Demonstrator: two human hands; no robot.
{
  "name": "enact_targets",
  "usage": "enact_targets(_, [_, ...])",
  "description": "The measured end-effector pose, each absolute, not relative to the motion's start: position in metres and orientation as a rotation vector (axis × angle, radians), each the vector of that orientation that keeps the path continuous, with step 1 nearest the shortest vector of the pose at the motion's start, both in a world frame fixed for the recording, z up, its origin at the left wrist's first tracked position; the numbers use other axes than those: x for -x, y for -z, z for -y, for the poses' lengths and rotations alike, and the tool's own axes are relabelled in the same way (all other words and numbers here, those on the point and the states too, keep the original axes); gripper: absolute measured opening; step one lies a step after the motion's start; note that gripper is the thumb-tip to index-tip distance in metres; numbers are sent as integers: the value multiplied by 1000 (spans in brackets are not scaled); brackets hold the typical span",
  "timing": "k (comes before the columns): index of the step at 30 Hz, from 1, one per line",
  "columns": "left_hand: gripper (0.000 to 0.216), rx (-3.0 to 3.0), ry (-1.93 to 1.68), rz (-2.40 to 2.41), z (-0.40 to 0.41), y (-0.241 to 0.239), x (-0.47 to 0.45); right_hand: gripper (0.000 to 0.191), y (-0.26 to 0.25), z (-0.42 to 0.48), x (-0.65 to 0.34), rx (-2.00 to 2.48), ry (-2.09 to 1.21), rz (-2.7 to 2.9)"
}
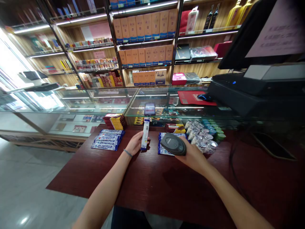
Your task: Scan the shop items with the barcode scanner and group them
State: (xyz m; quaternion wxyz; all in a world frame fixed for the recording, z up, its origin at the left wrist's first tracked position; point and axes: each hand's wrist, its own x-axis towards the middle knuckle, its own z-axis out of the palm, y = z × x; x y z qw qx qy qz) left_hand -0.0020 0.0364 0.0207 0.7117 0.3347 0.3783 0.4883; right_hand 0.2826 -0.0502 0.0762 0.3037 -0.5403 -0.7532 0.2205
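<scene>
My left hand [135,143] is closed on a slim blue-and-white packet [145,135], held upright above the dark red table with a printed side facing me. In my right hand [192,156] is a dark grey barcode scanner [173,144], its head tilted toward the packet. Beneath the scanner lie more blue-and-white packets [162,150], partly hidden by it. To the left of my left hand several similar packets [107,140] are laid out in an overlapping row.
Stacked red-and-yellow boxes [115,121] stand behind the left packets. Silver-topped cylinders [200,135] and green ones [219,135] crowd the right, near a phone-like dark slab [274,145]. A glass display counter [152,95] borders the table; a monitor [257,35] looms at right. A cable [232,162] crosses the table.
</scene>
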Motion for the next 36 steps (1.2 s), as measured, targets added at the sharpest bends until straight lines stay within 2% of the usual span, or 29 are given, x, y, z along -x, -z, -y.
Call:
enact_targets(7, [27, -750, -1124, -808, -33, -20, 3, 46, -69, 48, -275, 1415, -646, 1912])
enact_targets(13, [41, -811, -1334, -937, -40, -40, 12, 46, -65, 51, -259, 1309, -727, 1883])
enact_targets(16, [49, -1040, -1473, -1143, -49, -56, 35, 47, -63, 51, -255, 1315, -741, 1905])
enact_targets(19, [40, -1426, -1530, -1397, -52, -67, 77, 49, -59, 50, -252, 1315, -715, 1968])
enact_targets(22, [32, -1872, -1420, -1726, -44, -71, 128, 48, -57, 50, -248, 1307, -679, 2010])
enact_targets(25, [32, -2296, -1137, -1954, -36, -67, 173, 47, -55, 50, -243, 1307, -661, 2031])
enact_targets(31, [32, -2669, -518, -1893, -46, -47, 226, 46, -43, 50, -235, 1273, -622, 2064])
enact_targets(36, [36, -2681, -352, -1830, -57, -39, 237, 47, -39, 49, -234, 1302, -649, 2092])
